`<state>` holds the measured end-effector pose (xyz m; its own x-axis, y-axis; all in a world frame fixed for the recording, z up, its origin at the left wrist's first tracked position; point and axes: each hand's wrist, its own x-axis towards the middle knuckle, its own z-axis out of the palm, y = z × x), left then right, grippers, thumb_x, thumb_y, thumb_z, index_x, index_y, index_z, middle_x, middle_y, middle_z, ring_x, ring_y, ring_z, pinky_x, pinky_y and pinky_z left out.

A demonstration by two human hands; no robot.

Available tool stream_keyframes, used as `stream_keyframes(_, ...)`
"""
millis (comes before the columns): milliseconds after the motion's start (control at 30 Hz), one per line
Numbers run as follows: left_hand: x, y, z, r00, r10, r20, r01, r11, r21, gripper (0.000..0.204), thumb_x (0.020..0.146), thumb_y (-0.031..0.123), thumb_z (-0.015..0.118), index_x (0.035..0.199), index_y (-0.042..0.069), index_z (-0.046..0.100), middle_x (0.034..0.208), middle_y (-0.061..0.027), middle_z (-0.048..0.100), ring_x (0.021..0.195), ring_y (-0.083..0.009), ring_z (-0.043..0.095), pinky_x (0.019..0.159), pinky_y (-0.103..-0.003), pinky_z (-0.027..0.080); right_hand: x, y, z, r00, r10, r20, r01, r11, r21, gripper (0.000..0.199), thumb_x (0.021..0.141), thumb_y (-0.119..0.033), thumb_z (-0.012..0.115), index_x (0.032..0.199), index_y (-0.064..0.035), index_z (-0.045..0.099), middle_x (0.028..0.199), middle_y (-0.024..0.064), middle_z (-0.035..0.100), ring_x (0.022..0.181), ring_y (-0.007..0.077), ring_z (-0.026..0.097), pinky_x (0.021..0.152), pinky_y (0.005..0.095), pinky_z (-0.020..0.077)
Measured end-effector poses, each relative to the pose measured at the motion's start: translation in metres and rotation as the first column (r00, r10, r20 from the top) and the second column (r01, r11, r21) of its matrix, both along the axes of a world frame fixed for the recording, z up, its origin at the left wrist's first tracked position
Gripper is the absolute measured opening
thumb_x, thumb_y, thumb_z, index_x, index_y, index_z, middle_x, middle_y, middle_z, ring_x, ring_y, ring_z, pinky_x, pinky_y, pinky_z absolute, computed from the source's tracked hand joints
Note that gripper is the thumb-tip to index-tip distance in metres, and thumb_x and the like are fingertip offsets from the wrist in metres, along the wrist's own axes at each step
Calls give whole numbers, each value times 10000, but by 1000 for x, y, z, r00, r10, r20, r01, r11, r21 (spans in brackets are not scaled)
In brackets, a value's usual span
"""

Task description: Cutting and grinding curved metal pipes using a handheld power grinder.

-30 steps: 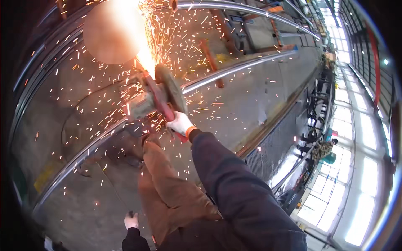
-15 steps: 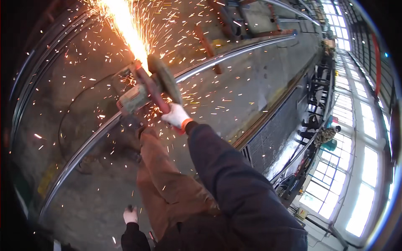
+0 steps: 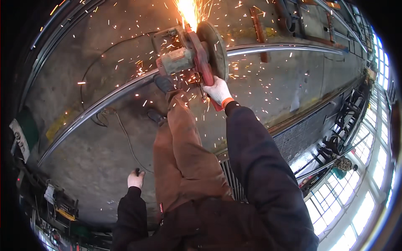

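Note:
My right hand, in a white work glove with an orange cuff, is wrapped round the red handle of a cut-off saw. The saw has a grey-green motor and a large abrasive disc. Bright sparks spray from its far side. A long shiny metal tube runs beneath the saw and out on both sides; the contact point is hidden. Low on the left hangs my left hand, gloved, away from the saw. Its fingers are curled, with something dark at their tips.
My shoe stands against the tube beside the saw. A cable loops across the concrete floor on the left. More metal tubes lie at the far left. Rusty steel bars lie beyond. At the right, a person is beside machinery near windows.
The view has swung, so the saw and tube sit farther right and higher. The spark plume looks shorter. My right hand keeps its hold on the handle; my left hand appears higher in the picture.

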<state>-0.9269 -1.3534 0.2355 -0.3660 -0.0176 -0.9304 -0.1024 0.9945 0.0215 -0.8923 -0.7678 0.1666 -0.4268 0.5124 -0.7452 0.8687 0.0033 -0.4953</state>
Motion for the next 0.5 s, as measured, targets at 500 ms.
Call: stream_keyframes(500,6,-4,4,999,17,-32,-16,1000,18,554,874,360,733,1276,-12,654,1108,-229,739,1059,-365,710,939,-426,542,18,-3,-16,997,-32,-69,31,999,-28,520,794,-178,747,1240,60,626,970,193,734,853,230,701,833,356,553)
